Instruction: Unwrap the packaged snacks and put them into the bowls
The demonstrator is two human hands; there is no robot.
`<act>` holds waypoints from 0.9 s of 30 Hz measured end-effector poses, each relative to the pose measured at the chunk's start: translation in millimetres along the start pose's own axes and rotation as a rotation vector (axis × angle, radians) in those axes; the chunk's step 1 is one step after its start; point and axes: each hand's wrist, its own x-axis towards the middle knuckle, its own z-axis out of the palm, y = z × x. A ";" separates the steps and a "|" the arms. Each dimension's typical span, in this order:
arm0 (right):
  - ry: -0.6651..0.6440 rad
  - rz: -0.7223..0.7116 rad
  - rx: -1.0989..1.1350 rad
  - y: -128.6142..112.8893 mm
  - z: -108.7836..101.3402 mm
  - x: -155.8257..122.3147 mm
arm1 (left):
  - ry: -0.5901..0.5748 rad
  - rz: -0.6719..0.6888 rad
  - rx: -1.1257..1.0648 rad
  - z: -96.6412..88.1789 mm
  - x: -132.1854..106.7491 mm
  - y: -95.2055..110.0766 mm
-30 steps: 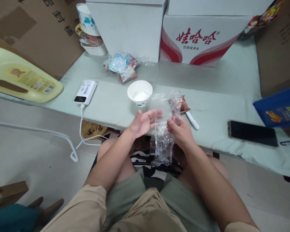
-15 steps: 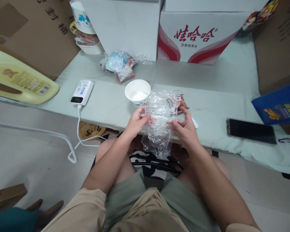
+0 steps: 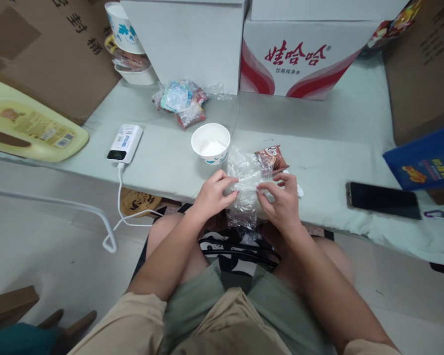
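Head view: left hand (image 3: pixel 215 195) and right hand (image 3: pixel 282 199) each pinch the clear plastic wrapper (image 3: pixel 247 167) at the near edge of the table (image 3: pixel 325 148), near-right of the paper cup (image 3: pixel 215 157). I judge the step as folding; the next move calls for even finger pressure.

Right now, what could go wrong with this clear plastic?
The clear plastic hangs past the edge of the table, so it might slide off if the fingers let go. Its upper part is close to the paper cup, which a tug could jostle. The brown packet, near the right hand, might get nudged.
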 end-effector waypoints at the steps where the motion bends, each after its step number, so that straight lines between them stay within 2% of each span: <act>1: 0.018 -0.043 -0.005 -2.2 -2.0 0.2 | 0.028 0.029 0.030 -0.5 -0.1 0.9; 4: -0.073 -0.092 0.107 -8.5 -7.5 -1.5 | 0.079 0.096 -0.018 -3.3 -1.3 6.5; 6: -0.130 0.037 0.304 -12.1 -8.8 -4.3 | 0.009 0.088 -0.217 -5.5 -2.5 10.9; 9: -0.142 0.360 0.710 -16.4 -7.4 -6.6 | -0.081 -0.096 -0.562 -7.0 -3.4 14.8; 12: -0.249 0.545 0.932 -19.4 -5.1 -3.2 | -0.034 -0.341 -0.801 -7.7 -0.8 14.8; 15: -0.351 0.632 0.862 -19.4 -2.3 1.2 | -0.007 -0.521 -0.969 -10.3 4.2 13.6; 18: -0.281 0.683 0.775 -15.6 1.9 1.9 | -0.008 -0.640 -1.090 -11.7 7.0 13.4; 20: -0.209 0.717 0.774 -12.9 4.4 0.5 | -0.066 -0.699 -1.091 -9.3 6.7 14.2; 22: -0.185 0.746 0.809 -11.4 5.5 -1.1 | -0.101 -0.726 -1.036 -5.3 5.9 15.2; 24: -0.240 0.760 0.841 -11.4 5.5 -2.1 | -0.048 -0.707 -0.994 -2.1 5.8 16.1; 27: -0.324 0.756 0.815 -12.1 5.1 -1.3 | 0.045 -0.670 -1.046 -2.2 7.4 16.7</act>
